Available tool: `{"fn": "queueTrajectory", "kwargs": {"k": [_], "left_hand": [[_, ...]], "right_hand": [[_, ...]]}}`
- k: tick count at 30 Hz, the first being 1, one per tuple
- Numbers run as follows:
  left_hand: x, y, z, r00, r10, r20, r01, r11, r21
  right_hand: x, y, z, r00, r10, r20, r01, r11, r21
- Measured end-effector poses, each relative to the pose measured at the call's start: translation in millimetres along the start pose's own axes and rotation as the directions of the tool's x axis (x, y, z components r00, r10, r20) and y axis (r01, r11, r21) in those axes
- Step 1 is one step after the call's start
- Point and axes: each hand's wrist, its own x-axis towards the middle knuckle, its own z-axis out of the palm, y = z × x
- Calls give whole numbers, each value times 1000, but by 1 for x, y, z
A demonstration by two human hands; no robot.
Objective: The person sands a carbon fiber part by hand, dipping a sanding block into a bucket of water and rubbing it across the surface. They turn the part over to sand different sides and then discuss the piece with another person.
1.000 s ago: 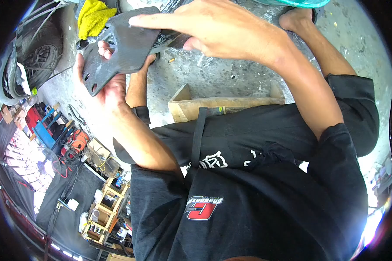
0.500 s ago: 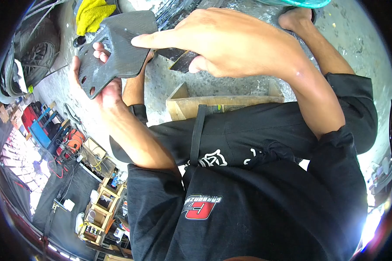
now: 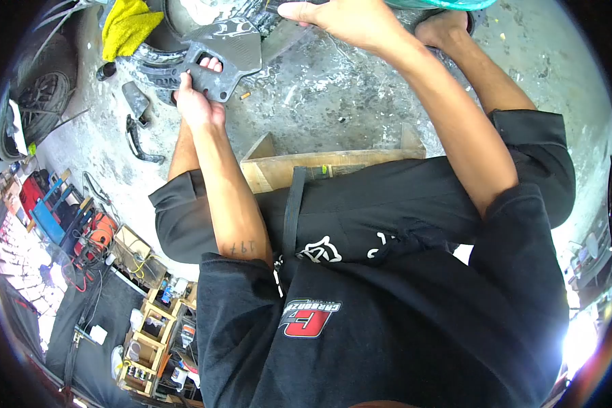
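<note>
My left hand [image 3: 202, 109] grips a dark carbon-fibre panel [image 3: 241, 58] by its near left edge, with fingertips showing through the large cut-out. The panel has small holes along that edge and is held tilted over the floor. White light glints on its upper part. At the top of the view my right hand [image 3: 340, 20] is partly cut off by the frame edge. Its thumb and fingers are closed together beside something dark, and I cannot tell what they hold. A black tyre-like ring [image 3: 158, 68] lies just left of the panel.
A yellow cloth [image 3: 128, 30] lies at upper left. Dark curved parts [image 3: 137, 141] rest on the floor near my left forearm. A low wooden box [image 3: 319, 160] stands before my lap. A teal basin rim [image 3: 442, 3] shows at the top. Shelves [image 3: 146, 347] stand at lower left.
My left hand has moved the panel away from me and to the right, turning it. My right hand has left the panel's face, where its finger pointed, and moved up to the top edge.
</note>
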Motion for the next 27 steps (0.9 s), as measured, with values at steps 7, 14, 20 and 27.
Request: {"fn": "queueTrajectory", "kwargs": {"k": [7, 14, 20, 27], "left_hand": [[0, -6, 7, 944, 156, -289, -1, 882, 472], [-17, -3, -6, 938, 208, -278, -12, 821, 571], [15, 34, 25, 466, 658, 592, -524, -334, 784], [84, 46, 39, 872, 78, 484, -474, -117, 873]], "right_hand": [[-20, 45, 64, 993, 15, -118, -52, 947, -317], [-33, 60, 90, 991, -134, 7, 123, 887, -445], [-34, 58, 87, 994, -100, 54, 113, 878, -465], [-39, 22, 84, 997, -56, 58, 78, 856, -512]]}}
